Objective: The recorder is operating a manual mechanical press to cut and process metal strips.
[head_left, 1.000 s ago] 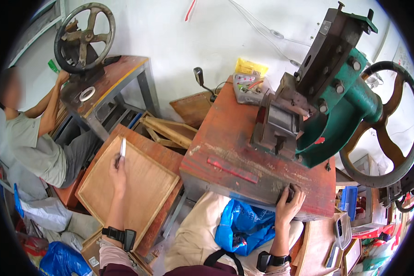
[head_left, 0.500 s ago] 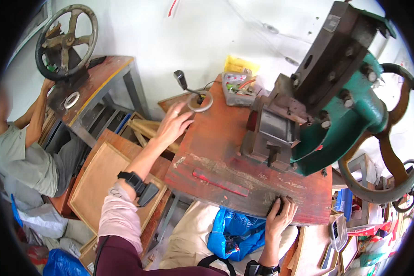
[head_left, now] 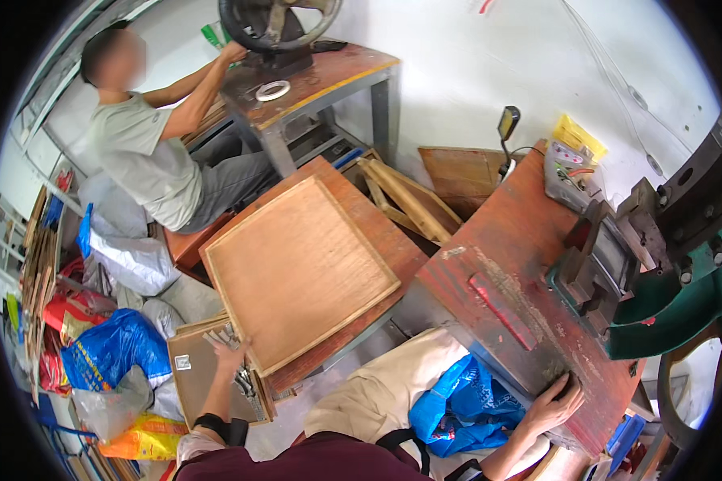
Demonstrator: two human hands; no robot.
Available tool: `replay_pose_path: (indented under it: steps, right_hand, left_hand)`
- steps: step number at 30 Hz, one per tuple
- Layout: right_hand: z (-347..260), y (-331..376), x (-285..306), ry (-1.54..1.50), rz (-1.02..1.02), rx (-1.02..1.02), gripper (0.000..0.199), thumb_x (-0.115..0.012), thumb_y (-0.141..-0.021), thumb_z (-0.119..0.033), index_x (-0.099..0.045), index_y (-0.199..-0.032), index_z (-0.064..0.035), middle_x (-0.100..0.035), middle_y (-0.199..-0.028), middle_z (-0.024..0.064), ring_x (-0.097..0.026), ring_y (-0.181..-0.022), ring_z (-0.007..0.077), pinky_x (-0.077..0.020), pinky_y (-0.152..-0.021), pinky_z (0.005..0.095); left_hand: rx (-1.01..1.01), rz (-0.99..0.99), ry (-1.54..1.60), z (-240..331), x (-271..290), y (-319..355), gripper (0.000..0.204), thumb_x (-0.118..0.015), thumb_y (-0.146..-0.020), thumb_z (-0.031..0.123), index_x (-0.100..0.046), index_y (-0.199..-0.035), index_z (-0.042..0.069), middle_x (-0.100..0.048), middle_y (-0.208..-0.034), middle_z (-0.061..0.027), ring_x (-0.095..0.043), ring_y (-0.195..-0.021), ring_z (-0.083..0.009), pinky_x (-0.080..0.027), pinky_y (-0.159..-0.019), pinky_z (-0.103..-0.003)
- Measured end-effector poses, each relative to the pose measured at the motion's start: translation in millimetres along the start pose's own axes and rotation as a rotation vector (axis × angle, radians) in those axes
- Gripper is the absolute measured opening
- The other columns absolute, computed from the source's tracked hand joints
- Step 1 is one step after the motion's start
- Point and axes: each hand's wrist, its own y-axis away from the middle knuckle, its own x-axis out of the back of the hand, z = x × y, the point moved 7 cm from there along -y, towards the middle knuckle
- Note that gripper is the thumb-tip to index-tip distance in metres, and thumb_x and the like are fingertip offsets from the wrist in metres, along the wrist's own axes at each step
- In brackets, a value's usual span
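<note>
My left hand [head_left: 231, 358] reaches down into a shallow wooden tray [head_left: 186, 394] low on the left, its fingers apart at small grey metal pieces [head_left: 251, 393]. Whether it touches any of them is hard to make out. My right hand [head_left: 555, 406] rests on the near edge of the reddish worktable [head_left: 489, 240], fingers loosely bent and nothing in them. Beyond it stands a green hand press [head_left: 666, 321] with a dark steel die block [head_left: 610, 256]. A red bar-shaped strip [head_left: 501, 311] lies on the tabletop.
A large wooden tray [head_left: 301, 272] covers a side bench. A co-worker [head_left: 148, 152] sits at another press with a handwheel [head_left: 277, 24]. A plastic box of small items [head_left: 571, 172] and a lamp [head_left: 508, 124] stand at the back. Bags [head_left: 116, 349] crowd the left; a blue bag [head_left: 469, 409] lies by my lap.
My left hand has gone from the worktable's far left corner, near the lamp, down to the low tray of metal pieces. The view has swung left. My right hand stays on the table edge.
</note>
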Motion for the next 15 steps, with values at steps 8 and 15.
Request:
replay_pose_path:
  steps: [8,15]
  right_hand:
    - [-5.0,3.9,-3.7,-0.038,-0.008,0.061,0.021,-0.052,-0.092,-0.015,-0.060,-0.091,0.0037,-0.059,-0.093,0.0190,-0.054,-0.088,0.0362,-0.0421,-0.080,0.0452]
    - [-10.0,0.7,2.4,-0.010,0.016,0.052,0.018,-0.055,-0.088,-0.014,-0.061,-0.094,0.0016,-0.058,-0.099,0.0187,-0.054,-0.092,0.0380,-0.0433,-0.082,0.0447]
  left_hand:
    - [0.057,-0.405,0.267,-3.5,-49.2,7.7,0.049,-0.056,-0.091,0.021,-0.040,-0.131,-0.003,-0.059,-0.115,-0.0164,-0.058,-0.102,-0.0250,-0.046,-0.086,-0.036]
    - [-0.110,-0.268,0.910,135.8,79.3,50.9,0.051,-0.059,-0.071,0.000,-0.044,-0.119,-0.007,-0.059,-0.100,-0.0172,-0.061,-0.085,-0.0254,-0.052,-0.076,-0.035]
